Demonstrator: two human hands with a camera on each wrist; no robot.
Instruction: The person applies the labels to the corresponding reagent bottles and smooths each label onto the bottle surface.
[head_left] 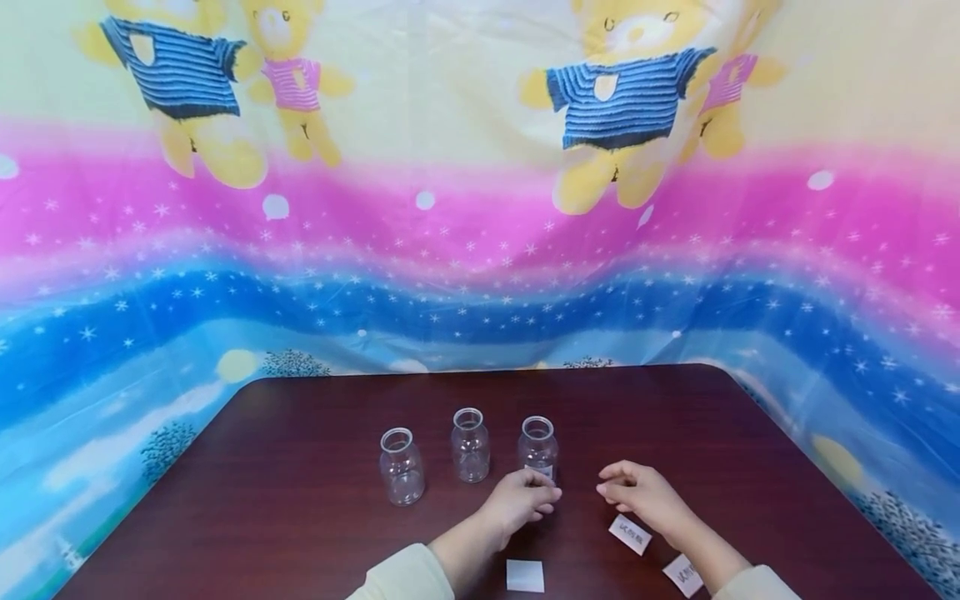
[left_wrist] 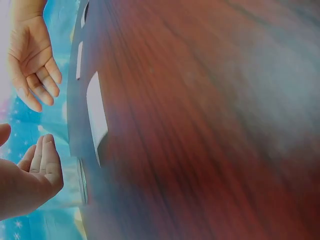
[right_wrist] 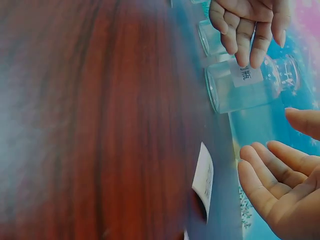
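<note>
My left hand [head_left: 521,502] is in front of the rightmost glass jar [head_left: 537,442], its fingers loosely bent and holding nothing. On that jar's side is a white label [right_wrist: 247,75] with handwritten characters, partly covered by the left fingertips in the head view. To the right of the jar, my right hand [head_left: 648,497] hovers with relaxed fingers and nothing in them. Just under it lies a white paper label [head_left: 630,535] with writing. Another written label [head_left: 682,575] is partly hidden by the right forearm.
Two more open glass jars, a middle one [head_left: 470,450] and a left one [head_left: 402,471], stand upright on the dark red wooden table [head_left: 300,475]. A blank white paper square [head_left: 525,576] lies near the front. Behind the table hangs a printed bear curtain [head_left: 450,275].
</note>
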